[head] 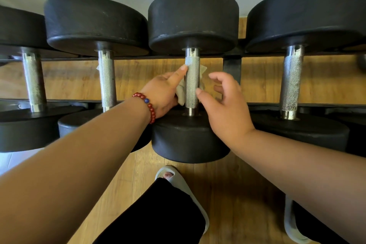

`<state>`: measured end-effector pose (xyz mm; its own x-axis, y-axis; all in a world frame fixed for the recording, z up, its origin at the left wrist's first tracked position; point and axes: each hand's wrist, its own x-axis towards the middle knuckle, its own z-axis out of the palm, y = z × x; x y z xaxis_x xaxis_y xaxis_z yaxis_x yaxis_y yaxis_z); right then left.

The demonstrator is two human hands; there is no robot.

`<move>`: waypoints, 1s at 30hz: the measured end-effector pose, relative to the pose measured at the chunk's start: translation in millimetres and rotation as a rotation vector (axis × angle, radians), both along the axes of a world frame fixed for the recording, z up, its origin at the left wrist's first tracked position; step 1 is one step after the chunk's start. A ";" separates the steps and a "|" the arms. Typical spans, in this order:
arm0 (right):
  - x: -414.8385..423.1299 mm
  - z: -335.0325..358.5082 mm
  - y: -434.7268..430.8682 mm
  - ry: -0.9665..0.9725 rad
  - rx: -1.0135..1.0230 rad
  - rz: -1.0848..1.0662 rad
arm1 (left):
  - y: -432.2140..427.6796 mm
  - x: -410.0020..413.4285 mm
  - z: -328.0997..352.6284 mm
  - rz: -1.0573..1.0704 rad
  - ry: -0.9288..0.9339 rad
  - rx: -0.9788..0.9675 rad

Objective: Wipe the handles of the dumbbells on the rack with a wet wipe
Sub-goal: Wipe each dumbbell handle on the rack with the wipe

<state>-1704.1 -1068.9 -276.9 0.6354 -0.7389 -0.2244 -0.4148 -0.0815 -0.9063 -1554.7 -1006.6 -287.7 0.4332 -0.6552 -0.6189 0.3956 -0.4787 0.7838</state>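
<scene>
A black rack (231, 65) carries four black dumbbells side by side, each lying across its two rails with one round head past the back rail and the other past the front rail. The metal handles span the gap between the rails, with the wooden floor (237, 184) showing below.

The work is on the third dumbbell (190, 138) from the rack's left end. Its ridged handle (192, 81) has the wet wipe (180, 95) passed underneath it: a bunched part shows on the left side against the palm of the left hand (162, 93), and a crumpled edge shows on the right side, nearer the back rail.

The left hand grips the wipe from below. Its forefinger is straight and lies against the left side of the handle, pointing towards the back rail; the other fingers are hidden under the handle. A bracelet (147, 105) of red beads sits on that wrist.

The right hand (225, 109) is over the front rail, just right of the handle, with fingers spread and loosely bent, holding nothing. Its thumb tip touches the handle's right side.

The other three dumbbells lie untouched. Below the rack's front edge a foot in a pale slipper (190, 190) stands on the floor
</scene>
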 end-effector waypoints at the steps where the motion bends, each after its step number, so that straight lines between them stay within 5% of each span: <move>1: 2.0 0.2 -1.7 0.018 0.024 0.001 | 2.0 -0.3 0.4 0.051 -0.008 -0.005; 6: 6.1 3.2 -2.7 0.063 0.033 0.015 | 12.8 0.9 16.3 0.249 -0.097 0.006; 11: 7.3 14.3 -5.5 0.010 0.009 0.064 | 33.1 -6.0 34.1 0.230 -0.185 -0.032; 16: 12.7 24.8 -10.5 -0.161 0.309 0.070 | 37.7 -20.4 45.7 0.185 -0.168 -0.095; 23: 14.4 24.8 -30.7 -0.122 0.535 0.110 | 32.3 -47.1 51.1 0.246 -0.500 -0.001; 27: 14.8 28.9 -42.2 -0.185 0.633 -0.089 | 39.3 -61.8 44.3 0.212 -0.713 0.104; 30: 13.3 28.9 -50.1 -0.115 0.423 -0.185 | 44.7 -71.9 36.8 0.173 -0.773 0.128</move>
